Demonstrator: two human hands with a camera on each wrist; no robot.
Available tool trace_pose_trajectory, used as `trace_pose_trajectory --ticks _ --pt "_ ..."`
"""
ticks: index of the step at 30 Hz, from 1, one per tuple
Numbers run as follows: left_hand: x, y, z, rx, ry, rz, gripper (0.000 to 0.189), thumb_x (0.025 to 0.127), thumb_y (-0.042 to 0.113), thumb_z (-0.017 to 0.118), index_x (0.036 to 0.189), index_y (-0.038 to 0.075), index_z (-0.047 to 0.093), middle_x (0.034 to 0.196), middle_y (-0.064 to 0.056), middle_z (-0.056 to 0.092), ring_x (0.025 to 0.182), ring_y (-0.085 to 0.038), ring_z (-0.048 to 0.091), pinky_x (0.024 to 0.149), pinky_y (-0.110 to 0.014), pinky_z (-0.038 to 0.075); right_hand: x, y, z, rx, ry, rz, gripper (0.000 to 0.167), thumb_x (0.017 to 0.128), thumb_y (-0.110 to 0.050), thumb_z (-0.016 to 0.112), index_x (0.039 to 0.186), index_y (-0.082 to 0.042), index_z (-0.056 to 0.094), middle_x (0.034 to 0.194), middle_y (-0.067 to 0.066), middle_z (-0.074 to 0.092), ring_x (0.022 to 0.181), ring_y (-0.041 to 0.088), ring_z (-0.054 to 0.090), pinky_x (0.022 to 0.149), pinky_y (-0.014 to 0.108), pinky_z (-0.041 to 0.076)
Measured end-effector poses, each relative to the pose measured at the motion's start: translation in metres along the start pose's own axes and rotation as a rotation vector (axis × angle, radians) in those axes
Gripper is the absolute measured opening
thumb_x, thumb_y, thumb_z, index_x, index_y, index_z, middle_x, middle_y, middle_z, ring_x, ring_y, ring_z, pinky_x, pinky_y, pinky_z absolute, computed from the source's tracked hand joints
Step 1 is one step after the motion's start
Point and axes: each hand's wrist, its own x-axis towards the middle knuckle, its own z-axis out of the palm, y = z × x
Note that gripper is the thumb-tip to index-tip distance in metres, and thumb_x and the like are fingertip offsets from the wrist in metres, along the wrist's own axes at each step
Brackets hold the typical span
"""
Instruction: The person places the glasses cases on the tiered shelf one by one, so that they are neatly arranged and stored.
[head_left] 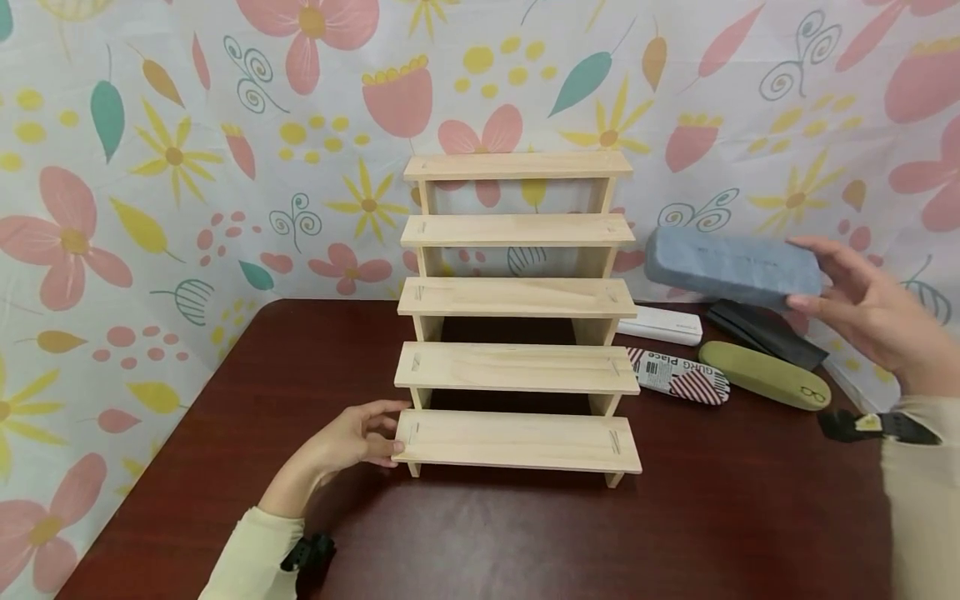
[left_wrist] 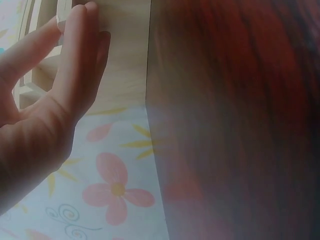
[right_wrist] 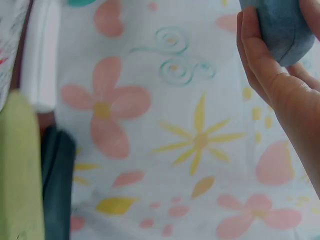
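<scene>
A blue glasses case (head_left: 731, 265) is up in the air at the right, beside the upper tiers of a stepped wooden rack (head_left: 517, 437). My right hand (head_left: 870, 310) grips the case by its right end, thumb in front and fingers behind; in the right wrist view only that rounded end of the blue case (right_wrist: 286, 32) shows. Low on the left, my left hand (head_left: 348, 440) holds the left end of the rack's bottom shelf between thumb and fingers. The rack stands upright on the table, its shelves bare.
Right of the rack lie several glasses cases on the dark table (head_left: 487, 542): a white one (head_left: 663, 325), a patterned one (head_left: 678, 377), an olive one (head_left: 765, 375) and a black one (head_left: 768, 333). A flowered cloth (head_left: 315, 125) hangs behind the table.
</scene>
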Motion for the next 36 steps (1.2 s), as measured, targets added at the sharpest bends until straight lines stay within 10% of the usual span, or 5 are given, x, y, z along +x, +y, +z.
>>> trace_pose_trajectory --ticks 6,16,30,36 --pt "-0.001 -0.003 -0.003 0.022 -0.036 0.023 0.073 0.082 0.0 0.073 0.143 -0.011 0.033 0.116 -0.026 0.055 0.085 -0.024 0.067 0.075 -0.048 0.057 0.034 -0.02 0.015 0.113 -0.026 -0.037 0.064 0.092 0.021 0.04 0.148 -0.007 0.031 0.16 0.0 0.001 0.089 0.009 0.062 0.074 0.016 0.051" --pt "-0.001 -0.003 -0.003 0.02 -0.051 0.025 0.077 0.081 -0.002 0.074 0.143 -0.012 0.03 0.117 -0.027 0.053 0.083 -0.022 0.068 0.077 -0.048 0.056 0.083 -0.05 0.046 0.178 0.025 0.035 0.059 0.093 0.015 0.048 0.144 -0.011 0.035 0.147 0.008 0.024 0.097 0.012 0.06 0.08 0.016 0.05" --pt "-0.001 -0.001 -0.001 0.006 -0.058 0.031 0.076 0.082 -0.002 0.073 0.143 -0.012 0.03 0.119 -0.028 0.051 0.082 -0.02 0.069 0.076 -0.046 0.057 0.16 -0.075 0.089 0.085 0.049 0.094 0.061 0.087 0.006 0.065 0.14 -0.012 0.04 0.138 0.01 0.035 0.114 0.02 0.045 0.082 0.016 0.05" --pt "-0.001 -0.001 -0.002 0.009 -0.051 0.023 0.076 0.081 -0.002 0.073 0.143 -0.012 0.03 0.118 -0.027 0.052 0.082 -0.021 0.069 0.076 -0.047 0.057 0.19 -0.081 0.111 -0.146 -0.011 0.111 0.065 0.09 -0.006 0.067 0.146 -0.014 0.035 0.14 0.009 0.037 0.119 0.022 0.042 0.09 0.019 0.045"
